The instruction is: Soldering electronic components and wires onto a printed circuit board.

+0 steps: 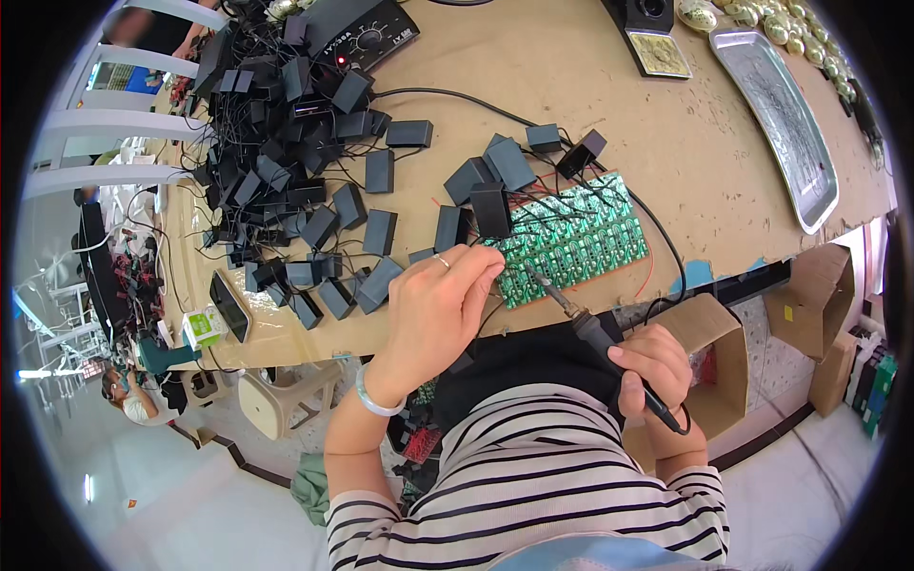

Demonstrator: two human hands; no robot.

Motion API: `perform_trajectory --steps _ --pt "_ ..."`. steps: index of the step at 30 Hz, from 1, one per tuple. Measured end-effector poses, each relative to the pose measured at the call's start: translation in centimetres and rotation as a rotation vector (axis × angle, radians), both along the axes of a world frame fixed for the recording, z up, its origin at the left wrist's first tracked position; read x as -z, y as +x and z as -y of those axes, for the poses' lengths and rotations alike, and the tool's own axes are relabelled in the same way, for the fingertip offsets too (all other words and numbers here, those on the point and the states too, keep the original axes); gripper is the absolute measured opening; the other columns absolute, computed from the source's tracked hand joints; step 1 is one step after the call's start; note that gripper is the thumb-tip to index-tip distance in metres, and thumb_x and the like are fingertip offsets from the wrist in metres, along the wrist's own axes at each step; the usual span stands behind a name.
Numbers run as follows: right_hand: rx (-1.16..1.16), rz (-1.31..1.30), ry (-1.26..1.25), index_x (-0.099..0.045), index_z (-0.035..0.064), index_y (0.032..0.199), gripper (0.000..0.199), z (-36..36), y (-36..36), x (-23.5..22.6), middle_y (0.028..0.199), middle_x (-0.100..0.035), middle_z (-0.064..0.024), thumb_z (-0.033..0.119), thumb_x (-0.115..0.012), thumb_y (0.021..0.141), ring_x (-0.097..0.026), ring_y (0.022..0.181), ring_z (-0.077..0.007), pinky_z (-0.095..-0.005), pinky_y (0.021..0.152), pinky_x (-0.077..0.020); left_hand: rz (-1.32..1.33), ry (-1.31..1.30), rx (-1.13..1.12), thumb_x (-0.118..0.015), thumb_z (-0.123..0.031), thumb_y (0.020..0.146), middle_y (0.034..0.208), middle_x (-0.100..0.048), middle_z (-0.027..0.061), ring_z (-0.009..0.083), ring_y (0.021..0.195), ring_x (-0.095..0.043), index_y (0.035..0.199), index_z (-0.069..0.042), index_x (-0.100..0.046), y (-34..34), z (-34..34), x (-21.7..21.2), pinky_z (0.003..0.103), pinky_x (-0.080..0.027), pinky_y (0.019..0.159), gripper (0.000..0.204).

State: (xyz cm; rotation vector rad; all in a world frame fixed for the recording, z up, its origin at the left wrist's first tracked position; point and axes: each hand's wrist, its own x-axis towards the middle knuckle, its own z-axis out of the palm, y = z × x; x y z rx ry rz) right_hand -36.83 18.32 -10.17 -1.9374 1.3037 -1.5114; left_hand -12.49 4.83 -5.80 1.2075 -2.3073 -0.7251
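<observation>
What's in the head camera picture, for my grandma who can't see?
A person holds a soldering iron in the right grip over a green circuit-board panel, left grip at its left end. Black boxes with wires are heaped left on the table; a metal tray lies right.

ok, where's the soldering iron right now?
Head view, just right of centre: the soldering iron is in the right hand, tip over the green circuit board.

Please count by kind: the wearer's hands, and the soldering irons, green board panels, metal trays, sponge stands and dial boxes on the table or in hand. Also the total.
Left hand and right hand: 2
Soldering iron: 1
Green board panel: 1
Metal tray: 1
Sponge stand: 1
Dial box: 1
Total: 7
</observation>
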Motion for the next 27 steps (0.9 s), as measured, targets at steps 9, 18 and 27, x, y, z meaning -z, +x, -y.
perform_trajectory --steps 9,18,27 --pt "-0.022 -0.03 0.013 -0.073 -0.0008 0.101 0.021 0.0 0.2 0.1 0.084 -0.07 -0.0107 0.001 -0.064 0.082 -0.063 0.063 -0.0248 -0.0345 0.059 -0.0516 -0.002 -0.061 -0.033 -0.07 -0.007 0.094 0.081 -0.07 0.0066 0.0209 0.055 -0.057 0.096 -0.005 -0.069 -0.1 0.0 0.5 0.032 -0.044 0.053 0.002" --pt "-0.021 -0.048 0.025 -0.073 -0.0005 0.103 0.025 0.0 0.3 -0.1 0.084 -0.07 -0.0101 0.0 -0.065 0.079 -0.064 0.064 -0.0246 -0.0343 0.06 -0.0523 0.035 -0.106 -0.013 -0.071 -0.008 0.093 0.081 -0.07 0.0069 0.0243 0.058 -0.06 0.095 -0.006 -0.069 -0.1 0.0 0.7 0.034 -0.047 0.056 0.003" --pt "-0.092 -0.296 -0.109 -0.073 -0.0025 0.107 0.031 -0.1 0.6 0.1 0.083 -0.068 -0.0109 0.005 -0.067 0.078 -0.065 0.065 -0.0225 -0.0323 0.06 -0.0539 0.142 -0.248 -0.009 -0.073 -0.007 0.089 0.082 -0.072 0.0074 0.0277 0.067 -0.067 0.093 -0.006 -0.068 -0.2 -0.4 1.5 0.037 -0.053 0.061 0.007"
